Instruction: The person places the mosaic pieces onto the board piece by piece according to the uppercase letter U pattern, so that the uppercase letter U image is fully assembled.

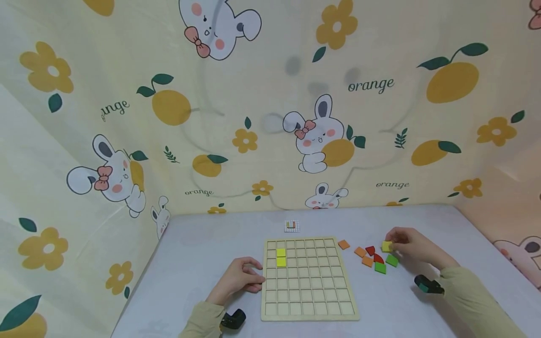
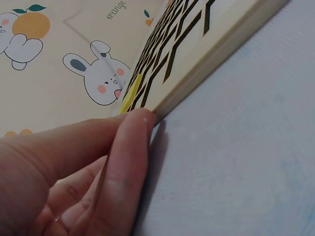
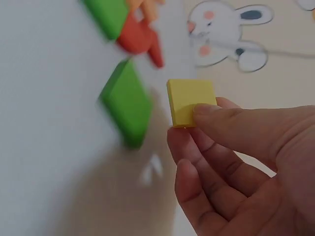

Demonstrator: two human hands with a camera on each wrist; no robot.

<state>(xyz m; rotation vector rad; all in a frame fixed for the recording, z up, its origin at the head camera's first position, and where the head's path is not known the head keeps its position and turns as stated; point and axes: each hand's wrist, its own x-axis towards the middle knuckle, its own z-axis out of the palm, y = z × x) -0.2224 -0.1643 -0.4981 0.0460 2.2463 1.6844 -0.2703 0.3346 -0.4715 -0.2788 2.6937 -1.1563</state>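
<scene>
Right hand [image 1: 413, 245] pinched a yellow square tile [image 3: 186, 98] between thumb and fingers, near the green tiles [image 1: 380, 268] at right. Left hand [image 1: 241, 276], fingers relaxed, touched the left edge of the grid board [image 1: 310, 318]. Two yellow tiles [image 1: 281, 257] occupied its second column from left.

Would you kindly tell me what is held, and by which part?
The right hand pinches a yellow tile near one corner, thumb on its face. The left hand touches the gridded board at its left edge; any grip is unclear.
</scene>
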